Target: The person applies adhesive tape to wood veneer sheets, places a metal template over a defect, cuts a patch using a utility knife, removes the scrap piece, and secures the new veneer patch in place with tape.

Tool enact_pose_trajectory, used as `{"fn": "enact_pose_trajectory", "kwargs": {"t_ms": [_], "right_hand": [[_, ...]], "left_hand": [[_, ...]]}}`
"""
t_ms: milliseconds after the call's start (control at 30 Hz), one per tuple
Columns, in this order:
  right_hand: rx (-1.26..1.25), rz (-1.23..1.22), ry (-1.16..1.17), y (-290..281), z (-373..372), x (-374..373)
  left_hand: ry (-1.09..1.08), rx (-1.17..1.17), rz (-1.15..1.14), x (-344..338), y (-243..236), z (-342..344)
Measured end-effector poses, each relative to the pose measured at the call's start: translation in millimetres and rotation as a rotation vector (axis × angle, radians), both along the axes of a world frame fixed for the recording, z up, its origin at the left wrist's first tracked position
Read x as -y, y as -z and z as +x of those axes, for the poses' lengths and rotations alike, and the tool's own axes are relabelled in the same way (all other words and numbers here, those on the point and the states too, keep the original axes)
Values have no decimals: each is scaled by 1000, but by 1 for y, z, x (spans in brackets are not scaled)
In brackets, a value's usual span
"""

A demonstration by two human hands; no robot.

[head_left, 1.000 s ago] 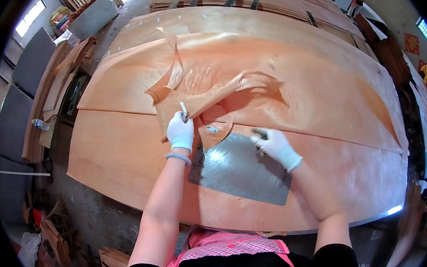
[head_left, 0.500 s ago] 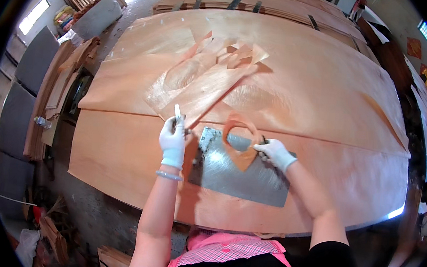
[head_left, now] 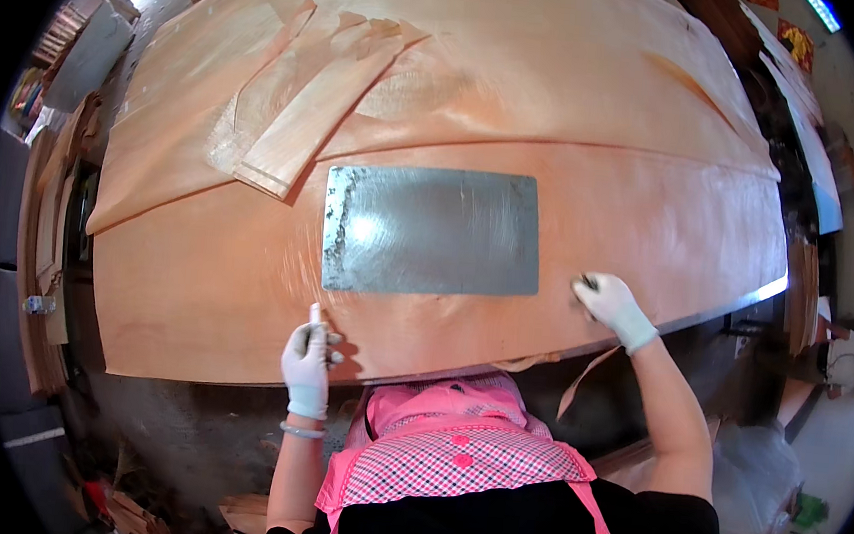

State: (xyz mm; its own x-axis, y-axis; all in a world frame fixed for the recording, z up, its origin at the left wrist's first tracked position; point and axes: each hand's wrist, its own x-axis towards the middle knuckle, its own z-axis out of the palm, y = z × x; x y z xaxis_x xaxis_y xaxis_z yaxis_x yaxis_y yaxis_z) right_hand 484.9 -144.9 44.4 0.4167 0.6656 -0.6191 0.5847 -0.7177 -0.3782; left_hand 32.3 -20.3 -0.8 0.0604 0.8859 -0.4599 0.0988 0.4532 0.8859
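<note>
One slim white stick [head_left: 315,313] sits gripped in your left hand [head_left: 308,356], lower left of the metal plate [head_left: 435,233]; right of the plate, your right hand [head_left: 607,303] curls half closed, contents impossible to tell. Veneer pieces [head_left: 303,122] already lie loose beyond the plate's upper left; the broad veneer sheet [head_left: 193,309] beneath shows no cut around it. Boards [head_left: 36,236] stand far left of the plate, a person [head_left: 846,358] far right.

Broad sheets of thin wood [head_left: 652,214] spread across a woodworking workshop; more boards [head_left: 31,266] stand at left. Wood scraps [head_left: 138,519] lie on the dim floor [head_left: 194,424].
</note>
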Motion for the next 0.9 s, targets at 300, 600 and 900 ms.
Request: {"fn": "enact_pose_trajectory", "kwargs": {"t_ms": [300, 600, 900], "right_hand": [[-386, 373, 691, 61, -56, -28], [-640, 713, 697, 51, -99, -27], [-867, 938, 966, 31, -77, 32]], "left_hand": [[627, -353, 561, 45, 22, 35], [924, -729, 765, 59, 23, 52], [940, -699, 834, 58, 33, 45]]}}
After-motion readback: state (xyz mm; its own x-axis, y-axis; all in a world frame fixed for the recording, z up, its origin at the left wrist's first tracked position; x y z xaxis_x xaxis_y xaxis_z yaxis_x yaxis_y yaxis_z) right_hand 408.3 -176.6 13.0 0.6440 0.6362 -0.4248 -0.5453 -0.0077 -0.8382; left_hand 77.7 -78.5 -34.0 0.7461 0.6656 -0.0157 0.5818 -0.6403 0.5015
